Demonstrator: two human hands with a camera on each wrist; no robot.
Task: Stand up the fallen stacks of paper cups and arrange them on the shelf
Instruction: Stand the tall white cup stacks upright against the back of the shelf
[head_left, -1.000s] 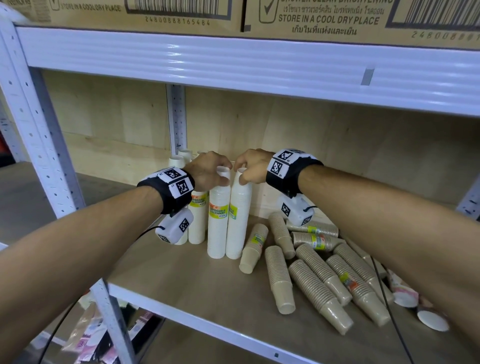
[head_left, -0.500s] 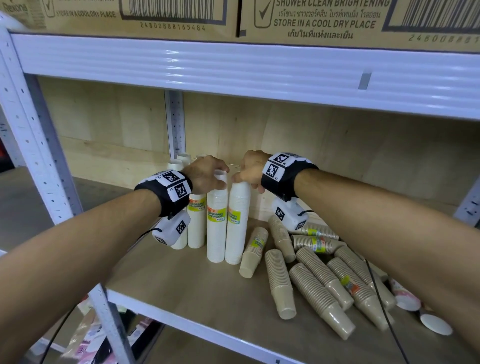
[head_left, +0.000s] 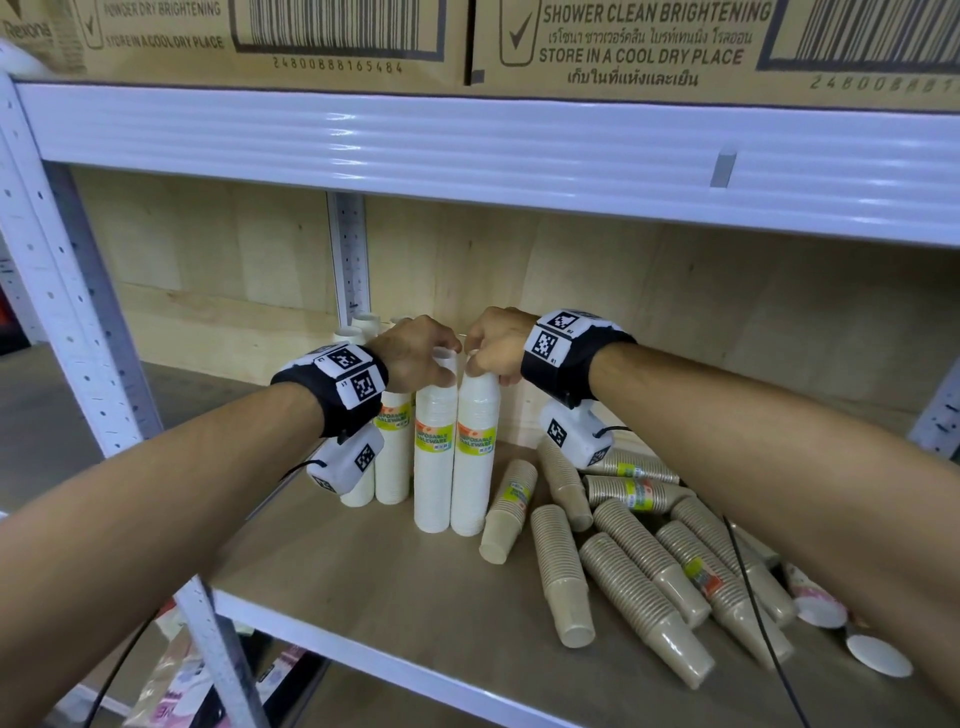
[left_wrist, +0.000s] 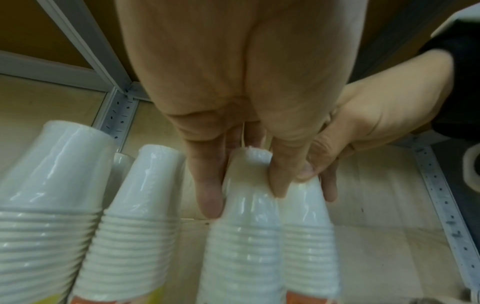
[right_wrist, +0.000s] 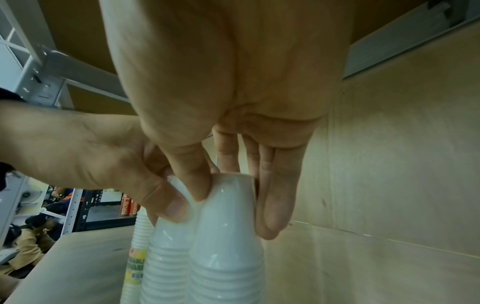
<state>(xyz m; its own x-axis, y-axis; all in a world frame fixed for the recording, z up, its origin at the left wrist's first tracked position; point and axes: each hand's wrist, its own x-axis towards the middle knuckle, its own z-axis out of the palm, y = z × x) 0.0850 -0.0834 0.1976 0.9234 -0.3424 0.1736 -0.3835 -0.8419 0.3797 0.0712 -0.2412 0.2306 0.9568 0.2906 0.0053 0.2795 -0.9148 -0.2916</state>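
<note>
Two tall white cup stacks stand side by side on the wooden shelf (head_left: 332, 561). My left hand (head_left: 415, 353) grips the top of the left stack (head_left: 432, 467), seen close in the left wrist view (left_wrist: 244, 226). My right hand (head_left: 493, 348) pinches the top of the right stack (head_left: 475, 467), thumb and fingers around its top cup (right_wrist: 228, 205). More white stacks (head_left: 392, 457) stand upright behind at the left. Several brown cup stacks (head_left: 639, 592) lie fallen on the shelf at the right, and one (head_left: 509, 509) leans against the right white stack.
The white metal beam (head_left: 467, 156) of the shelf above runs close over my hands, with cardboard boxes (head_left: 623, 41) on top. A perforated upright (head_left: 67, 312) stands at the left. Loose white cups (head_left: 878, 654) lie at the far right. Packaged goods (head_left: 182, 675) sit below.
Both hands have stayed on the tops of the two white stacks, which now stand closer together and more upright. The view has shifted slightly.
</note>
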